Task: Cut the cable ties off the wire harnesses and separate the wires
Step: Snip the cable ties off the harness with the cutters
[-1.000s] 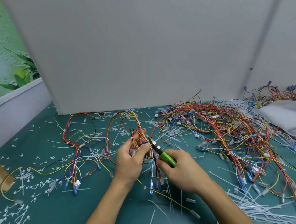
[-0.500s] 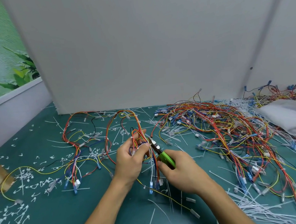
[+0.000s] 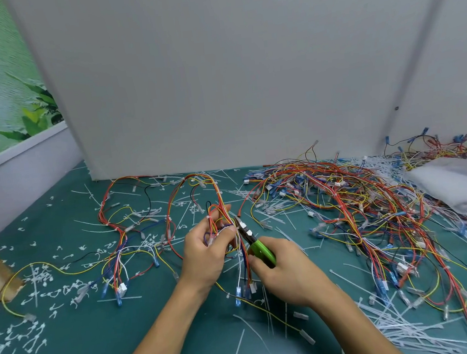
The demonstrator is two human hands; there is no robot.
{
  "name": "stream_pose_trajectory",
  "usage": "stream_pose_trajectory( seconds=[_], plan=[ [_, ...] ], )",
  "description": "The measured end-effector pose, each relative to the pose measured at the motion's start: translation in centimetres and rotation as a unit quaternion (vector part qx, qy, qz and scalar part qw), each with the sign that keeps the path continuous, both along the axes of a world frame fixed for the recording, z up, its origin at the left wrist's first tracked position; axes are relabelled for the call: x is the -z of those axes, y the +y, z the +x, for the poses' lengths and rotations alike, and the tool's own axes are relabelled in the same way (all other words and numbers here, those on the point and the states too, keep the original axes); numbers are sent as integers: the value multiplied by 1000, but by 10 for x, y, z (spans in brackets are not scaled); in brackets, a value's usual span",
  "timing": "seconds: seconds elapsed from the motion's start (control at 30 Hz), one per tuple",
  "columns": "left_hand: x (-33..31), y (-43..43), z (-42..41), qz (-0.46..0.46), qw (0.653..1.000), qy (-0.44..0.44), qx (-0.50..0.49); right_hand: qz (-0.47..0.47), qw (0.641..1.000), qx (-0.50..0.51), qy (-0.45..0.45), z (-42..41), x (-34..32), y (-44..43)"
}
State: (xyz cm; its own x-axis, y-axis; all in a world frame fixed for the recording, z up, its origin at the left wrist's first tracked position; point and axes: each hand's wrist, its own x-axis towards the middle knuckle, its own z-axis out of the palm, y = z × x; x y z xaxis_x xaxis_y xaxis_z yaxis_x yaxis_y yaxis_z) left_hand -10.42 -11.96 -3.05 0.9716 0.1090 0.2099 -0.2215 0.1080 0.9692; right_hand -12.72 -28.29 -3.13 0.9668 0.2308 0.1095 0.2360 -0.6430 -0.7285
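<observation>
Comparing with the frames from a moment back, honestly not much has shifted: the green-handled side cutters (image 3: 252,239) have crept a touch up and left, so the nose now sits right against the thumb of the left hand (image 3: 206,254), up at the bundle. I read that as lining up for the next snip rather than a finished cut, since nothing has dropped and the wires look just as bunched as before. The left hand is curled round the wire harness (image 3: 218,207), pinching it between thumb and fingers just above the tabletop (image 3: 72,352), in the middle of the view. The right hand (image 3: 288,274) is wrapped round the cutter handles; can't tell if the blades are actually around a cable tie, it's too small to see. The cutters' long axis runs diagonally, handles low and right in the palm, nose pointing up-left and away from the person. The harness runs roughly near-to-far: its loop arches away toward the grey back panel (image 3: 246,89), and its tails hang back toward the person, ending in blue and white connectors (image 3: 240,293). A big heap of harnesses (image 3: 359,206) waits on the right, with snipped ties (image 3: 36,284) littered on the left, so there's plenty left to do.
</observation>
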Motion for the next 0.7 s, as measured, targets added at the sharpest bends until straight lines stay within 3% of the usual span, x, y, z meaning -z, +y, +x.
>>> stream_pose_trajectory(
  seconds=[0.7],
  plan=[
    [1,0,1,2,1000,-1,-5,0,1000,8,8,0,0,1]
  ],
)
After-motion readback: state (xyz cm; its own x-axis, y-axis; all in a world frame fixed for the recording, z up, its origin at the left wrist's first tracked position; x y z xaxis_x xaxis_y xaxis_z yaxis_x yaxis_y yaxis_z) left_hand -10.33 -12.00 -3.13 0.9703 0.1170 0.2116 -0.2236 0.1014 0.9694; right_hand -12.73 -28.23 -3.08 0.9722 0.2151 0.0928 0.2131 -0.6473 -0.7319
